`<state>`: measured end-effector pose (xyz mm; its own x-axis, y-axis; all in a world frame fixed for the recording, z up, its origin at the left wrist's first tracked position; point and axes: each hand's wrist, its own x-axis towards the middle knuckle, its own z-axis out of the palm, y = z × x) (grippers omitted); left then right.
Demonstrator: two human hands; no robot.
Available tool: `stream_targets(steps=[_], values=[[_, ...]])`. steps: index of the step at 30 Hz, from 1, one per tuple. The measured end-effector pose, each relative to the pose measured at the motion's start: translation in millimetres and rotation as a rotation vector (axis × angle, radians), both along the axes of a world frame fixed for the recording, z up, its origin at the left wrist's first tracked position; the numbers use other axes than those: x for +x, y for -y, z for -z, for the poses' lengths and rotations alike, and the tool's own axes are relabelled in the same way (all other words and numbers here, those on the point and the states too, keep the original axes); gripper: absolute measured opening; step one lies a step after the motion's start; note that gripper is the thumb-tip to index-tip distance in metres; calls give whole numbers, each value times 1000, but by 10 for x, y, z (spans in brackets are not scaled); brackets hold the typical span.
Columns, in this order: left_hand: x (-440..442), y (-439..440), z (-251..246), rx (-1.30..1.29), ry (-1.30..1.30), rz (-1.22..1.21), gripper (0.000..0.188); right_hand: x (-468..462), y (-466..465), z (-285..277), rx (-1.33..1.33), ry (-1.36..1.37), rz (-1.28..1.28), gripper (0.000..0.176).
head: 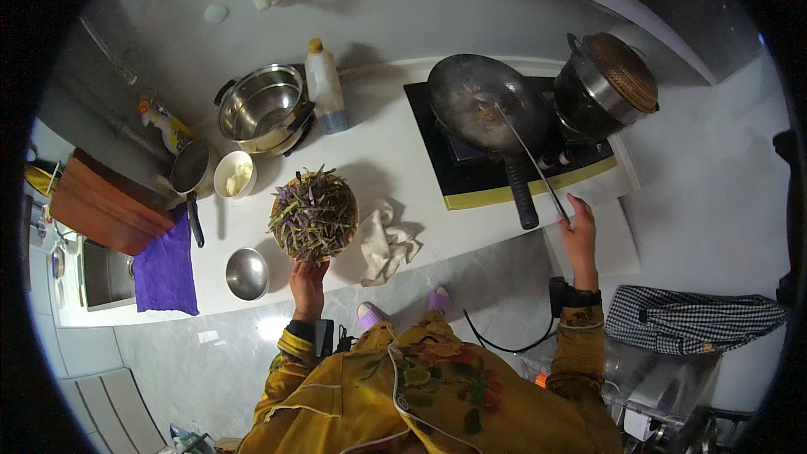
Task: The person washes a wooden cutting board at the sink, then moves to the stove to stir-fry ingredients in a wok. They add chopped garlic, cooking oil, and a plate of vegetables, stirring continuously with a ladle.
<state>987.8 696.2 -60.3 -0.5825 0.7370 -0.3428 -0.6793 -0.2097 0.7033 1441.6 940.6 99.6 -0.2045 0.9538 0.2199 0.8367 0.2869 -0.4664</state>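
Note:
My left hand (307, 289) grips the near rim of a round bowl heaped with cut purple-green vegetable pieces (313, 215); how far the bowl rests on the counter is hard to tell. My right hand (577, 234) is closed around the end of a long metal ladle or spatula (534, 166), whose head lies in the dark wok (470, 98). Small browned bits and a little haze show inside the wok, which sits on the left burner of the gas hob (463, 184). The wok's black handle (521, 197) points towards me. A crumpled whitish cloth (386, 246) lies right of the bowl.
A lidded pot (605, 85) stands on the right burner. Along the counter are a steel pot (261, 107), a plastic bottle (326, 91), a white bowl (235, 174), a small saucepan (191, 167) and a steel bowl (247, 274). A purple cloth (165, 265) and cutting board (107, 205) adjoin the sink (108, 280).

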Motion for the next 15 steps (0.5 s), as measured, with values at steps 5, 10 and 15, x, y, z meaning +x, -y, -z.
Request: stream_targets(steps=[5, 10, 15], values=[[384, -300, -697, -49, -129, 100, 23, -24, -362, 291, -163, 136, -55, 68], [759, -934, -1286, -3, -253, 257, 29, 119, -602, 435, -206, 75, -58, 59], [743, -1812, -1673, 42, -373, 409, 31, 431, -572, 420, -235, -369, -96, 42]])
